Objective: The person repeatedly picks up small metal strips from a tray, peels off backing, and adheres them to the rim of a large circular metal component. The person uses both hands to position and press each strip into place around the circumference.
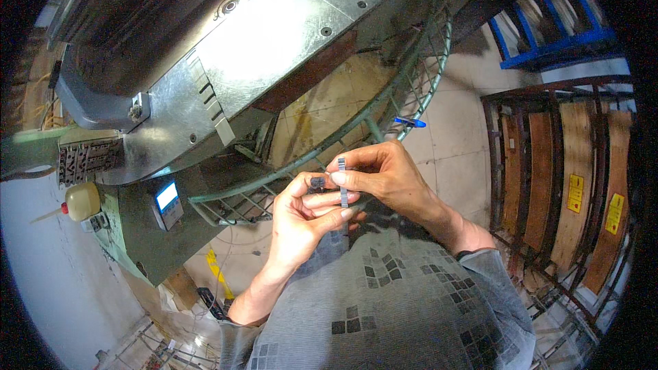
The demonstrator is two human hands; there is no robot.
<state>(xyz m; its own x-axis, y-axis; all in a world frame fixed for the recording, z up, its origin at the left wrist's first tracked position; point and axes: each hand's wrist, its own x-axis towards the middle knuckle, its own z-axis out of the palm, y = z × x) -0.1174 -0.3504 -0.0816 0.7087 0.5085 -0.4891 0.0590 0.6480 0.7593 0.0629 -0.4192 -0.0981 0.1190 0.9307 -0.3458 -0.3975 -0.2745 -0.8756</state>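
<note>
In front of my chest, both hands meet at a narrow grey ribbed strip (344, 194) held roughly upright. My right hand (389, 177) is closed, pinching the strip near its upper end between thumb and forefinger. From the other side my left hand (299, 214) is closed about the strip's lower part, its thumb and fingers beside it. A small dark block (317, 182) shows at the left forefinger; whether it is joined to the strip I cannot tell.
Beyond my hands curves a green metal railing (371, 127) with a blue clip-like piece (410, 122) on it. Behind it lies a machine's metal bed (274, 48). A small display unit (166, 200) and a yellowish bottle (83, 202) are at left. A rack with wooden boards (577, 157) stands at right.
</note>
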